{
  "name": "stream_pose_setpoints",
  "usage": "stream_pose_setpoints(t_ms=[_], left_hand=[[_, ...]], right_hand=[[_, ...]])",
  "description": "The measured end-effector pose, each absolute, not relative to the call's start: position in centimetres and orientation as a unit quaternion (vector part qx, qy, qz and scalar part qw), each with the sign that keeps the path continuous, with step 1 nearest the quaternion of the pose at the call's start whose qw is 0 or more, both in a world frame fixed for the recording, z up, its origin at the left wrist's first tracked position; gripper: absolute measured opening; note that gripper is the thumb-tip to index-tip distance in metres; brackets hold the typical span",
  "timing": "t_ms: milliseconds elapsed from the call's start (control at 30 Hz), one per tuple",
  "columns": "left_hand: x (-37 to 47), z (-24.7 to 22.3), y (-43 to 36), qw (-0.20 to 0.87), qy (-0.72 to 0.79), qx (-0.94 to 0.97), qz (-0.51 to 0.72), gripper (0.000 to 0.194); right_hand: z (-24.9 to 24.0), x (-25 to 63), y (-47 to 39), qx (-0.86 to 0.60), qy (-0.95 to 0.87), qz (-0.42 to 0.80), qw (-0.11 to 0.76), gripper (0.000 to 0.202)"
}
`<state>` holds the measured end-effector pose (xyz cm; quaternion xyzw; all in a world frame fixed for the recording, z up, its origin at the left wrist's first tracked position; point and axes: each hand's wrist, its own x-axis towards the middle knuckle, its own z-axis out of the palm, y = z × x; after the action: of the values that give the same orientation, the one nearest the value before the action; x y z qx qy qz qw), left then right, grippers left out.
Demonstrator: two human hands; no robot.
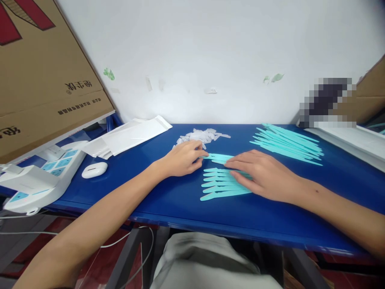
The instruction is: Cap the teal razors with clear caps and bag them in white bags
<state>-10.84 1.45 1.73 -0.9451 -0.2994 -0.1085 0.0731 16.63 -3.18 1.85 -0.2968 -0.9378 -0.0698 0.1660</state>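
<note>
On the blue table (pixel 177 204) several turquoise sticks (pixel 226 194) lie side by side in a row, their narrow tips to the left. My left hand (pixel 185 157) pinches the left tip of a turquoise stick (pixel 219 157) at the far side of this row. My right hand (pixel 260 174) lies palm down over the right part of the sticks, its fingers stretched out and touching them. Just behind my left hand is a heap of small translucent white pieces (pixel 203 136). A looser pile of turquoise sticks (pixel 287 144) rests farther back on the right.
White plastic bags (pixel 135 134), a white earphone case (pixel 94 170) and a white power strip (pixel 64 168) are at the left. A large cardboard box (pixel 45 76) leans there. The white wall (pixel 192 52) borders the back; a white object (pixel 351 142) is at right.
</note>
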Motion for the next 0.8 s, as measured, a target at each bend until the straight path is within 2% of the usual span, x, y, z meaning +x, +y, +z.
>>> stream_pose_setpoints(t_ms=[133,367,600,800], left_hand=[[-10.83,1.86,1.39,0.073,-0.301,-0.946,-0.097,0.037],[-10.68,1.52,1.32,0.031,-0.289,-0.951,-0.105,0.037],[-10.18,1.58,0.72,-0.01,-0.26,-0.96,-0.109,0.04],[-10.21,1.31,0.91,-0.003,-0.251,-0.962,-0.108,0.039]], right_hand=[[1.73,16.71,-2.95,-0.315,-0.937,-0.056,0.141,0.038],[1.76,16.52,-3.12,-0.269,-0.95,-0.03,0.158,0.031],[1.62,16.38,-3.26,-0.26,-0.953,0.004,0.154,0.034],[1.59,16.38,-3.12,-0.259,-0.955,0.014,0.143,0.038]])
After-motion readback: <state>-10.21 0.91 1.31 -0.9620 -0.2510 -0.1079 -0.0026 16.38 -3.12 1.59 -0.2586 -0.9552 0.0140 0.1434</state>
